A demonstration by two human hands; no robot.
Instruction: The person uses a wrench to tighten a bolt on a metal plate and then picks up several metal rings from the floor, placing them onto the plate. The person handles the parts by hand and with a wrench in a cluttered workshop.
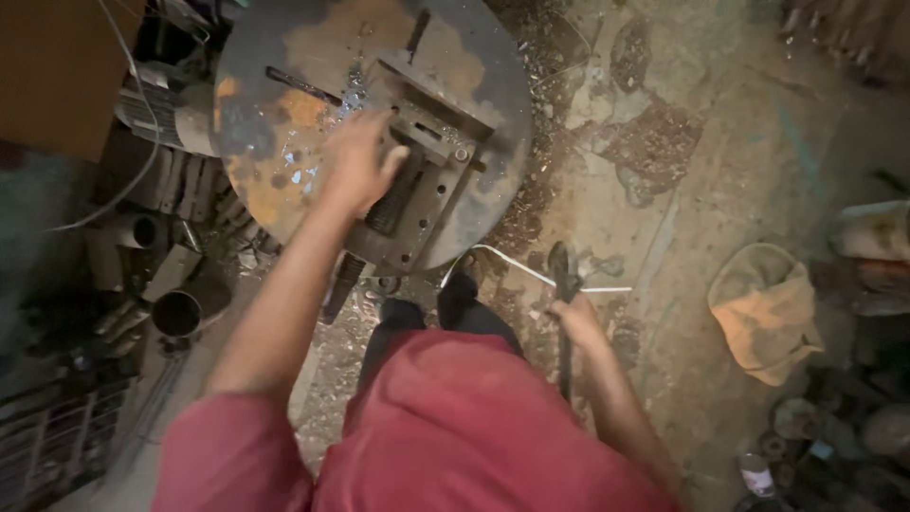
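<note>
I look straight down at a rusty round metal table (275, 57) with a vise-like clamp fixture (431, 142) bolted on top. My left hand (358, 161) reaches over the fixture, fingers spread, resting near its threaded screw (391, 204); it grips nothing I can make out. My right hand (576, 318) hangs low at my side, closed on a long dark wrench (563, 275) whose jaw end points up toward the table. My red shirt and dark shoes fill the lower middle.
A thin white rod (531, 270) lies on the dirty concrete floor by my feet. An orange-brown cloth (766, 308) sits at right. Metal pipes, cans and scrap (175, 308) crowd the left; more clutter (853, 427) lies at lower right.
</note>
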